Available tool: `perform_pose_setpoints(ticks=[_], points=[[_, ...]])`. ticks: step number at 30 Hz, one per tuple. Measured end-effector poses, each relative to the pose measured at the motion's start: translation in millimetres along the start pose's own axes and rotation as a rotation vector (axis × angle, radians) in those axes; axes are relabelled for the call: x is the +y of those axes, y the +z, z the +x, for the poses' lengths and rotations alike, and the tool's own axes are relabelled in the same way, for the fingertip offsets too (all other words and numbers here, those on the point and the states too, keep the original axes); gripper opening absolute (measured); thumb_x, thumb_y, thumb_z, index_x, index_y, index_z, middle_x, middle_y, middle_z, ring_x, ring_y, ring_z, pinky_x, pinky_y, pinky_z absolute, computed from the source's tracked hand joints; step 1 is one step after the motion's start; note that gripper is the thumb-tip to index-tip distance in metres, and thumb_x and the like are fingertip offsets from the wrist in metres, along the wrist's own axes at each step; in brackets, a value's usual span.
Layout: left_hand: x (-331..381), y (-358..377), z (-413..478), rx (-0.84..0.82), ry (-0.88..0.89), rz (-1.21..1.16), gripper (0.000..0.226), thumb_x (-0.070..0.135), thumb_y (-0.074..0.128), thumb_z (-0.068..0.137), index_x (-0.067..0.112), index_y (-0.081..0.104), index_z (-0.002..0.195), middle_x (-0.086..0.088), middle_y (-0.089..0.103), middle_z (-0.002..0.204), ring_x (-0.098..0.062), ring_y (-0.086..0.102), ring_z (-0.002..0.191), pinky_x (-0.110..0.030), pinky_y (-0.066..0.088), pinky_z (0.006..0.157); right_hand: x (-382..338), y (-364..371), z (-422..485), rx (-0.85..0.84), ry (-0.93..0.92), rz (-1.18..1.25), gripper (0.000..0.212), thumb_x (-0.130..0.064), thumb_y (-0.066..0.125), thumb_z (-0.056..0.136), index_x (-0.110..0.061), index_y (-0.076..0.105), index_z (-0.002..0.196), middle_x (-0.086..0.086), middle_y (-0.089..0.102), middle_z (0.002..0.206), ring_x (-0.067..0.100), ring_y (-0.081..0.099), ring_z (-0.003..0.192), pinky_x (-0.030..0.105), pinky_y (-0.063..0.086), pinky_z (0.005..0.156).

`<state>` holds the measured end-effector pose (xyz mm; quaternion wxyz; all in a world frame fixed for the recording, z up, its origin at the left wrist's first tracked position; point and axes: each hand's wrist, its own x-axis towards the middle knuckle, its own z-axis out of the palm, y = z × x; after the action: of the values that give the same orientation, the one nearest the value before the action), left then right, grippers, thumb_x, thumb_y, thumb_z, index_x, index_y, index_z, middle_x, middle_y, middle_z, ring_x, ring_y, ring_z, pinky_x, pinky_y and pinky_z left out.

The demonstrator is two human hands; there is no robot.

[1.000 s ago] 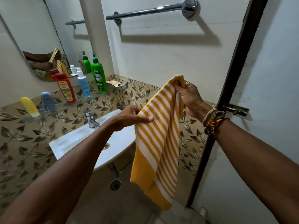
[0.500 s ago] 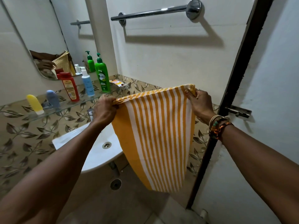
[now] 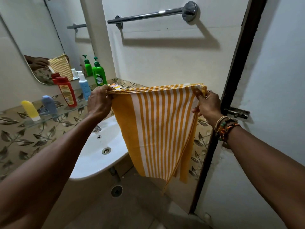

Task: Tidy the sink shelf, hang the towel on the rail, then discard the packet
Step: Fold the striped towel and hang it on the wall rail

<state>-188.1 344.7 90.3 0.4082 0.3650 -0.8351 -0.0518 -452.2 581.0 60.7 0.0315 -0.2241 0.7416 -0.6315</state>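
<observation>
A yellow and white striped towel (image 3: 158,129) hangs folded and stretched flat between my hands. My left hand (image 3: 99,103) grips its top left corner and my right hand (image 3: 206,106) grips its top right corner. The chrome rail (image 3: 148,14) is on the wall well above the towel, bare. On the glass shelf (image 3: 66,111) stand a yellow tube (image 3: 30,110), a blue-grey tube (image 3: 49,104), a red bottle (image 3: 66,91), a light blue spray bottle (image 3: 84,87) and a green pump bottle (image 3: 99,75). An orange packet (image 3: 115,86) lies at the shelf's right end, partly hidden behind my left hand.
A white sink (image 3: 100,146) with a tap sits below the shelf. A mirror (image 3: 41,38) hangs above the shelf and reflects the towel. A dark door frame (image 3: 231,96) with a metal latch (image 3: 237,113) is right of the towel. A floor drain (image 3: 116,190) lies below.
My left hand slid along the top edge and the towel went from a bunched drape to a flat spread sheet. Both hands then lifted it slightly toward the wall.
</observation>
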Motion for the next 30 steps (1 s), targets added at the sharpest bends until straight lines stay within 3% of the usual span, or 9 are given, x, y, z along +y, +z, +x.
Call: perform_pose_setpoints(ticks=[3,6,10,14,17,21,25,28,30], points=[[2.4,-0.9,0.8,-0.044,-0.007,0.064,0.019,0.018,0.049,0.1,0.007,0.054,0.115,-0.019,0.063,0.094,-0.029,0.056,0.074,-0.041,0.046,0.06,1.6,-1.1,3.0,-0.032,0.059,0.17,0.029,-0.043,0.066,0.09,-0.018,0.067,0.104,0.004,0.074,0.074,0.022,0.072,0.061,0.032,0.059,0.055],[8.6,1.1,1.6,-0.094,-0.163,-0.077,0.018,0.014,0.043,0.102,0.01,0.045,0.119,-0.011,0.064,0.082,-0.03,0.065,0.065,-0.046,0.057,0.06,1.3,-3.1,5.3,-0.106,0.059,0.209,0.006,-0.025,0.062,0.096,-0.022,0.066,0.097,0.005,0.074,0.088,0.023,0.074,0.075,0.036,0.061,0.069],[10.9,2.9,3.2,-0.133,-0.218,-0.203,0.022,0.009,0.044,0.101,0.011,0.042,0.123,-0.005,0.061,0.079,-0.026,0.067,0.059,-0.041,0.059,0.055,2.2,-10.7,6.2,-0.149,0.041,0.154,0.016,-0.005,0.057,0.097,-0.018,0.066,0.09,0.008,0.072,0.085,0.02,0.074,0.072,0.032,0.061,0.064],[4.0,0.9,2.1,-0.102,0.019,0.161,0.023,0.023,0.044,0.102,0.009,0.048,0.119,-0.014,0.051,0.088,-0.027,0.049,0.071,-0.037,0.038,0.059,9.9,-20.0,6.5,-0.066,-0.008,-0.109,0.015,-0.022,0.064,0.095,-0.014,0.069,0.107,0.004,0.071,0.081,0.011,0.069,0.06,0.02,0.049,0.044],[3.0,2.3,-0.9,-0.101,0.07,0.252,0.022,0.024,0.042,0.103,0.01,0.048,0.119,-0.012,0.048,0.081,-0.023,0.041,0.063,-0.032,0.031,0.056,14.2,-22.5,4.6,0.012,-0.069,-0.27,0.033,-0.034,0.067,0.092,-0.015,0.068,0.119,-0.002,0.067,0.092,0.014,0.064,0.071,0.027,0.05,0.054],[8.5,5.2,-1.9,-0.094,0.037,0.267,0.023,0.032,0.041,0.104,0.013,0.046,0.115,-0.009,0.044,0.064,-0.021,0.041,0.055,-0.033,0.033,0.055,16.8,-21.7,4.3,0.052,-0.031,-0.289,0.037,-0.038,0.063,0.094,-0.018,0.065,0.125,0.0,0.069,0.074,0.016,0.064,0.057,0.028,0.049,0.046],[19.0,12.1,-2.5,-0.174,-0.223,-0.117,0.018,0.029,0.043,0.103,0.016,0.045,0.116,-0.014,0.066,0.076,-0.028,0.066,0.055,-0.039,0.056,0.048,13.3,-19.1,3.8,-0.017,0.096,-0.036,0.035,-0.025,0.055,0.1,-0.02,0.053,0.135,0.006,0.072,0.062,0.016,0.069,0.048,0.026,0.052,0.041],[26.6,15.8,-1.0,-0.245,-0.469,-0.572,0.022,0.023,0.044,0.103,0.017,0.041,0.124,-0.016,0.07,0.078,-0.024,0.069,0.052,-0.031,0.055,0.041,10.5,-15.8,2.1,-0.057,0.163,0.107,0.037,-0.025,0.049,0.102,-0.019,0.046,0.139,0.009,0.074,0.071,0.023,0.073,0.058,0.033,0.059,0.048],[30.1,15.8,1.6,-0.246,-0.52,-0.712,0.024,0.019,0.046,0.103,0.014,0.04,0.126,-0.017,0.07,0.081,-0.026,0.071,0.057,-0.032,0.057,0.045,10.8,-14.7,3.4,-0.049,0.169,0.119,0.036,-0.024,0.047,0.103,-0.019,0.046,0.139,0.009,0.075,0.075,0.022,0.074,0.062,0.035,0.061,0.054]])
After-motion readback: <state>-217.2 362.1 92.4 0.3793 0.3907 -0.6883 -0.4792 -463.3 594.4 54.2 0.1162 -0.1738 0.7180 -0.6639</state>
